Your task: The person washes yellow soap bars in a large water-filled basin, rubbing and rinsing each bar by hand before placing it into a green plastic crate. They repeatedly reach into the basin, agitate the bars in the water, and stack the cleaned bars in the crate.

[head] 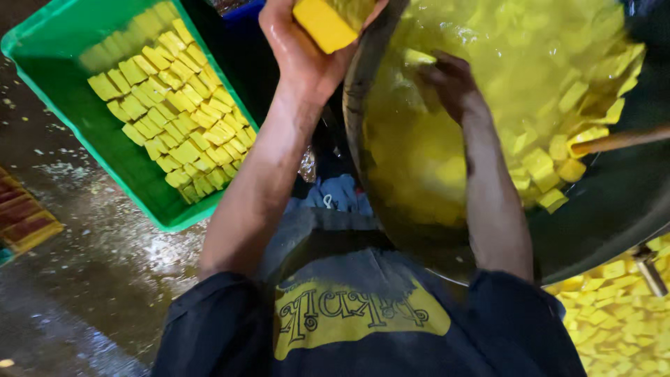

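Observation:
My left hand is raised at the top of the view, wet, and grips a yellow rectangular block at the rim of a big dark wok. The wok holds cloudy yellow liquid with several yellow blocks floating towards its right side. My right hand reaches into that liquid with its fingers curled downward. The hand is blurred, so whether it grips anything is unclear. A green plastic tray at the upper left holds several rows of yellow blocks laid side by side.
A wooden handle sticks into the wok from the right. More yellow blocks lie at the lower right under the wok's rim. The floor on the left is wet, with a red-brown object at its edge.

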